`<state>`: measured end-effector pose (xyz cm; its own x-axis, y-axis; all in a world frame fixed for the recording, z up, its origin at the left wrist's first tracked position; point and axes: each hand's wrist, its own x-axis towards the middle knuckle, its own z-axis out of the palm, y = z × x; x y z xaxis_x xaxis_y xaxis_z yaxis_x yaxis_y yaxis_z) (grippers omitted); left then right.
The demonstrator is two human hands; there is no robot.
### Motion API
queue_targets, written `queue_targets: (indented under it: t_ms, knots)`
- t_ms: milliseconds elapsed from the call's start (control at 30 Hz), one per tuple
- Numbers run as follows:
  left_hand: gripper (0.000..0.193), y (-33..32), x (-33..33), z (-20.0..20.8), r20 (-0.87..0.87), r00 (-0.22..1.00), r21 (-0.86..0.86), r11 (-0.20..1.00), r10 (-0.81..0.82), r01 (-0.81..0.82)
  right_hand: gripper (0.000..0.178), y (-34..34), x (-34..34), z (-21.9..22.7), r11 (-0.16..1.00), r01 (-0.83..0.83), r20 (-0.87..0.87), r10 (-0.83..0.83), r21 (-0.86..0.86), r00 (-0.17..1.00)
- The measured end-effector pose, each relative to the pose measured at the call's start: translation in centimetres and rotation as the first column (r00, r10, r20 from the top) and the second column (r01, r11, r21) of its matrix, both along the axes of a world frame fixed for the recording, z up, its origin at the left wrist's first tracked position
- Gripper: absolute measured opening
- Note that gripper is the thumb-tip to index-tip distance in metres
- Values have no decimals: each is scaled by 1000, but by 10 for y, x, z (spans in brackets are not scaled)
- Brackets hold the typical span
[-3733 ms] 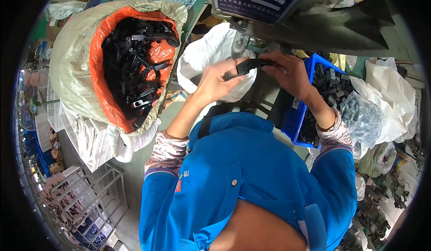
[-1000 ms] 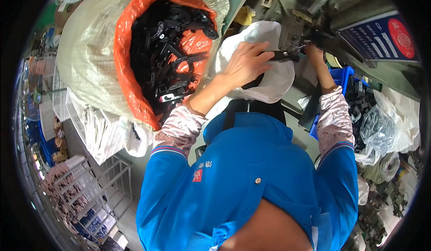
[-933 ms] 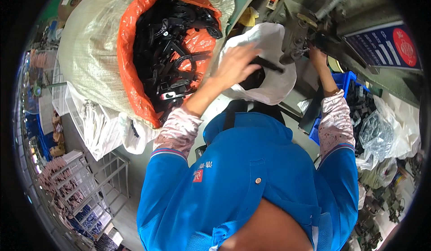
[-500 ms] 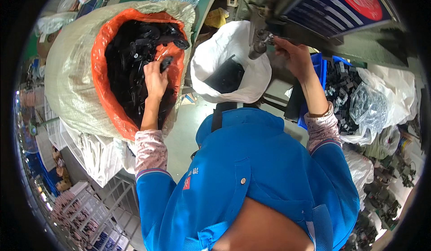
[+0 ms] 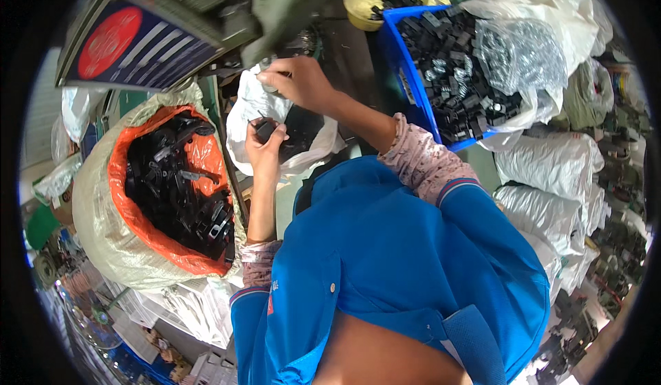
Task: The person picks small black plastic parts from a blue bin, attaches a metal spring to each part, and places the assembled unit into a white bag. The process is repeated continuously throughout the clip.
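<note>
My left hand [image 5: 264, 152] is closed around a small black plastic part [image 5: 264, 131], held upright over the white-lined bag [image 5: 239, 137]. Just above and to the right, my right hand [image 5: 299, 82] has its thumb and fingers pinched together at the lower metal tip [image 5: 266, 63] of a machine. Whatever lies between those fingers is too small to make out. Dark contents [image 5: 300, 129] show inside the white bag, under both hands. Left of it bulges a woven sack [image 5: 89, 213] with an orange liner [image 5: 131, 209], filled with black plastic pieces [image 5: 175, 172].
The grey-green machine [image 5: 182, 0] with a blue and red plate [image 5: 144, 41] overhangs at upper left. On the right sits a blue bin [image 5: 428, 113] of black parts under clear plastic [image 5: 527, 51]. Behind it is a yellow basin [image 5: 357, 3]. White sacks [image 5: 544, 165] are stacked at far right.
The view has swung right. My left hand has come out of the orange-lined sack with a black part and is now below the machine tip, close to my right hand.
</note>
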<state>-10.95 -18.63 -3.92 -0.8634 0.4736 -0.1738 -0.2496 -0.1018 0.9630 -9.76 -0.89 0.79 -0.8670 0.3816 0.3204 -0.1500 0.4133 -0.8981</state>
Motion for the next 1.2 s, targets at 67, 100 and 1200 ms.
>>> queue_targets:
  t_ms: [67,100,1200]
  knots:
    - [24,17,8,-3,-14,999,-7,999,-46,46,22,5,21,-6,999,-50,66,50,-7,997]
    - [23,24,12,-3,29,998,-50,997,-52,53,19,8,40,-5,999,25,-38,-24,24,999]
    - [23,160,122,19,531,643,150,808,-552,570,28,150,267,-11,905,136,98,-191,402,977]
